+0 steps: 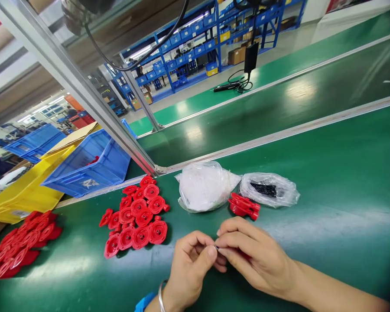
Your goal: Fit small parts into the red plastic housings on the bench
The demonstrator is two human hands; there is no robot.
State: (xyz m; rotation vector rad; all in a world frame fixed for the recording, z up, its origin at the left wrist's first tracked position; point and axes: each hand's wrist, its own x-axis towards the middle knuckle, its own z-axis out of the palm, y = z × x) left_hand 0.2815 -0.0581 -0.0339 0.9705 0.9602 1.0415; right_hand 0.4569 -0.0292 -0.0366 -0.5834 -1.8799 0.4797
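My left hand (193, 266) and my right hand (258, 255) meet over the green table, fingertips touching. Both are closed in a pinch around a small black part (217, 247), mostly hidden by the fingers; its kind cannot be made out. Just beyond my right hand lies a red plastic housing (243, 206). Behind it rest a clear plastic bag with black pieces (268, 190) and a bag of white material (204, 186). Left of my hands, several round red housings (139, 216) sit grouped in rows.
A pile of flat red parts (21, 245) lies at far left. A blue bin (91, 162) and a yellow bin (35, 186) stand behind, near a metal post (84, 95). Past the rail (279, 134) runs a dark green belt, with a corded black tool (229, 86) beyond it.
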